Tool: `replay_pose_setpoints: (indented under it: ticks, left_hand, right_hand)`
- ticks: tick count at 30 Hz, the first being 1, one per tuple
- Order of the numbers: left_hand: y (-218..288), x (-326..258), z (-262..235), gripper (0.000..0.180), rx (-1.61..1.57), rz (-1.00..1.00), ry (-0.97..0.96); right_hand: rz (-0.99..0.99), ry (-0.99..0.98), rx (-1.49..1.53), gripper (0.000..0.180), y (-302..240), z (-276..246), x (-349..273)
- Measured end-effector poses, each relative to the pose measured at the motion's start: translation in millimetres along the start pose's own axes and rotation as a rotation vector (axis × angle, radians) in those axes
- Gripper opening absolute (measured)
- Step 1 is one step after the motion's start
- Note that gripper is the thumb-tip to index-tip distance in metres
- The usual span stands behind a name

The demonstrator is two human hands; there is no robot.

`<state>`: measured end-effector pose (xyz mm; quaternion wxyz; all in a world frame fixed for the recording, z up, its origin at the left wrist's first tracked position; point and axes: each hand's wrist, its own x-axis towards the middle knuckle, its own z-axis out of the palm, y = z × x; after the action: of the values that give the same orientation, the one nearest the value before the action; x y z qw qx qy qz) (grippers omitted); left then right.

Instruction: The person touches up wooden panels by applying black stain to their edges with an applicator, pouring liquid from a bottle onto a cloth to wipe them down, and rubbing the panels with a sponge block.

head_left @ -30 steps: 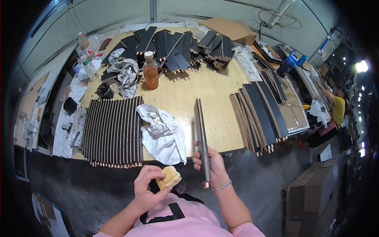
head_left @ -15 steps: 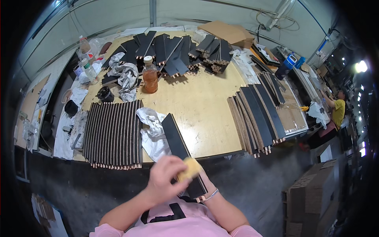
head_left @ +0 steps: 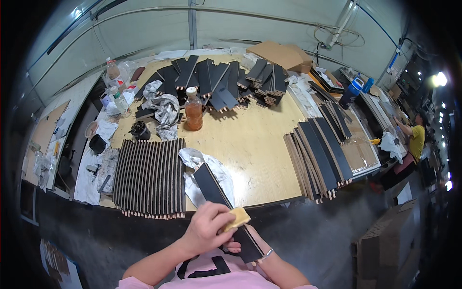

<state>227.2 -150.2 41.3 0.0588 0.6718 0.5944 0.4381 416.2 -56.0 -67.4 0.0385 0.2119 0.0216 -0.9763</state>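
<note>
My left hand [head_left: 208, 224] pinches a yellow sponge [head_left: 237, 219] against the edge of a narrow black board [head_left: 211, 187]. From underneath, my right hand [head_left: 256, 236] grips that board, its fingertips curling out on the left side. The board slants from my body toward the table, with light wooden dowels poking from its ends. Beyond its far end lies a crumpled white cloth [head_left: 192, 158]. Left of the cloth, many similar boards stand on edge in a tight row [head_left: 149, 178].
A bottle of amber liquid [head_left: 193, 113] and a dark pot [head_left: 140, 130] stand mid-table. Black boards [head_left: 216, 82] lie heaped at the back; more boards [head_left: 320, 151] lean at the right. A blue tumbler [head_left: 351, 93] stands far right. Cardboard boxes [head_left: 390, 241] sit on the floor; a person [head_left: 413, 137] works beyond.
The whole scene has shifted slightly downward as my view tilted up. My left hand and the sponge stay at the board, with the sponge now more clearly seen on its edge.
</note>
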Motion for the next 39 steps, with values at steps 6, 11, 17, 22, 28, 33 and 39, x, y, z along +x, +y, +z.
replay_pose_setpoints:
  ticks: [6,11,17,22,28,33,39]
  left_hand:
    - [-103.7,24.8,-53.1,0.035,0.257,-0.282,0.364]
    - [-70.5,4.5,-49.6,0.036,0.161,-0.193,0.298]
    - [-104.7,-20.7,-76.8,0.034,0.050,-0.535,0.502]
    - [-75.8,-33.3,-72.2,0.034,0.028,-0.414,0.439]
    - [-58.1,-18.2,-80.5,0.034,0.181,0.011,0.138]
    - [-193.7,-23.5,-171.1,0.028,-0.299,-0.593,0.532]
    - [-210.1,-24.6,-183.9,0.055,-1.475,-0.493,0.404]
  right_hand:
    - [0.039,-0.097,-0.045,0.054,13.6,36.6,-20.9]
    - [0.019,-0.075,0.025,0.052,24.7,39.6,-25.6]
    - [0.045,-0.231,0.100,0.057,32.9,32.0,-20.4]
    - [0.077,-0.291,0.256,0.052,33.9,25.4,9.3]
    - [0.085,-0.166,0.090,0.046,41.3,47.2,53.2]
    - [0.090,-0.128,-0.084,0.056,36.0,85.7,75.2]
    - [0.077,-0.205,-0.037,0.058,33.2,102.5,84.9]
